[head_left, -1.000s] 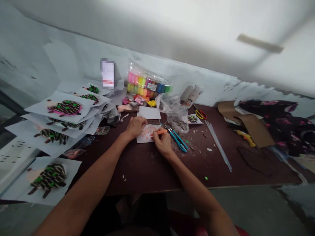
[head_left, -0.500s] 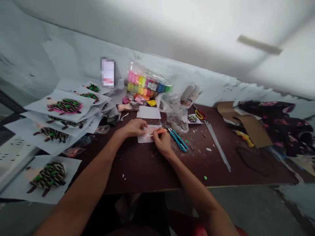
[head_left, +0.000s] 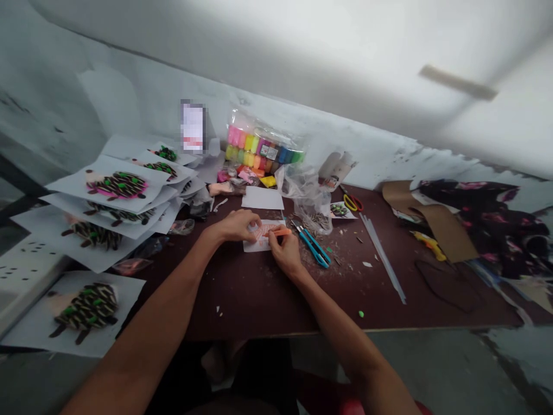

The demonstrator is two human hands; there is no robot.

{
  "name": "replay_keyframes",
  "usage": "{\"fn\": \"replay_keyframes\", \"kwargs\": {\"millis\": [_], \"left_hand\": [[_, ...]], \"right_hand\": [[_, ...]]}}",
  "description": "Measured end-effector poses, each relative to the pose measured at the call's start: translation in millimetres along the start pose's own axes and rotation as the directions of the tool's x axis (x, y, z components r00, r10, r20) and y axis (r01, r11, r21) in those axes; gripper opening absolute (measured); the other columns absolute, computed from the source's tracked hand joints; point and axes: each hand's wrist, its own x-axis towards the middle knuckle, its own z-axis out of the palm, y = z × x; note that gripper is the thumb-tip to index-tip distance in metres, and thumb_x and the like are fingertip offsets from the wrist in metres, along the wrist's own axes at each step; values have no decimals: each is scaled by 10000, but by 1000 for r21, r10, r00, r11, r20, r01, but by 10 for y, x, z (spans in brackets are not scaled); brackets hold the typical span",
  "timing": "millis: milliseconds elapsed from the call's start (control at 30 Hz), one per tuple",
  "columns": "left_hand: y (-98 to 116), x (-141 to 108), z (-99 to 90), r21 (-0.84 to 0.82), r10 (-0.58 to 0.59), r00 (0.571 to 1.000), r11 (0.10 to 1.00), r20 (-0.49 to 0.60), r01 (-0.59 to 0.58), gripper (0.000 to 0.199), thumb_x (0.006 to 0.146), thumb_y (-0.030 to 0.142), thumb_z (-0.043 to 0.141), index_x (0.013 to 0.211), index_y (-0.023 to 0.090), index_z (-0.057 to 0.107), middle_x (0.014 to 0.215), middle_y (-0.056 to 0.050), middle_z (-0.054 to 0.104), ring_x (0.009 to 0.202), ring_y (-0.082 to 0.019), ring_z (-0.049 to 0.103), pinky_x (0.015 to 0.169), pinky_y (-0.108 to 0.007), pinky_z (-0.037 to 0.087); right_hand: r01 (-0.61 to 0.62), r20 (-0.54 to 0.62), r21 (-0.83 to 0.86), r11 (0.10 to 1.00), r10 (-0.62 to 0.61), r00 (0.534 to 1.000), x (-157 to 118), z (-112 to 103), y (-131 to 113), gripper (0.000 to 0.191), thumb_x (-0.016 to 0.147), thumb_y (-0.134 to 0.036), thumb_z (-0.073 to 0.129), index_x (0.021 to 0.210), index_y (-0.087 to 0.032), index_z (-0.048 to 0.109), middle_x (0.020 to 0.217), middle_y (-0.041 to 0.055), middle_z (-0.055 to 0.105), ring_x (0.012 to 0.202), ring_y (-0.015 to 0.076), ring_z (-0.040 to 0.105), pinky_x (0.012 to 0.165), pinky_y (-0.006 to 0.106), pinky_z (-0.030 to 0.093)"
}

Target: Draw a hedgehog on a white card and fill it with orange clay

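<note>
Right hand [head_left: 286,252] pinches a slim orange stick [head_left: 283,232] in a pen grip, fingers closed round it. Its tip sits at a small white card with orange marks [head_left: 264,244]; fingers partly hide the contact, so cannot confirm touch. Left hand [head_left: 235,226] is palm-down, fingers curled, fingertips over the card's left end. Looks like bracing, to stop the card sliding under the stick; cannot tell if it actually grips the card. Card lies flat on a dark brown work table [head_left: 242,302], centred between both hands, probably for stable two-hand access.

Just right of the card: two teal-handled craft tools [head_left: 314,249], side by side, likely parked within easy reach of the right hand. Small crumbs and scraps [head_left: 317,271] are scattered below them. Directly behind the card: a blank white paper rectangle [head_left: 262,198]. Further behind: a clear bag of multicoloured clay blocks [head_left: 263,147], against the wall. Well right of the card: red-and-yellow-handled scissors [head_left: 352,202] and long clear plastic strips [head_left: 382,253]. Well left: overlapping white sheets bearing dark striped hedgehog figures with green dots [head_left: 116,185], apparently kept away from the work area.
</note>
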Motion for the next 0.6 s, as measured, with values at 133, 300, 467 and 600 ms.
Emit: {"fn": "replay_keyframes", "kwargs": {"millis": [133,300,467,600], "left_hand": [[32,-13,-16,7,-13,1000,1000,10,13,464,700,308,675,1158,236,670,1160,-58,666,1096,-267,573,941,-357,406],[22,-9,-8,14,4,1000,1000,2,-4,456,699,327,666,1147,246,672,1160,-61,661,1111,-274,562,949,-369,408],[7,-4,5,16,7,1000,1000,-14,-7,464,692,336,664,1147,246,677,1142,-67,657,1082,-271,571,948,-375,410],[12,-7,4,12,13,1000,1000,-15,-13,452,692,335,663,1136,256,675,1153,-58,661,1098,-270,563,952,-370,403]], "right_hand": [[0,1,-9,1000,0,1000,3,3,4,251,894,-379,489,779,-209,634,649,-1,613,573,147,559,585,251,393],[2,10,-12,1000,-1,1000,7,11,6,244,889,-378,494,773,-213,631,633,-7,610,557,145,553,579,251,393],[7,17,-8,1000,-7,1000,8,9,3,242,892,-378,495,786,-212,636,640,-5,619,567,148,567,585,251,400],[5,23,-29,1000,-5,1000,7,3,-5,235,890,-374,500,793,-212,639,641,-5,625,560,146,567,575,248,393]]}}
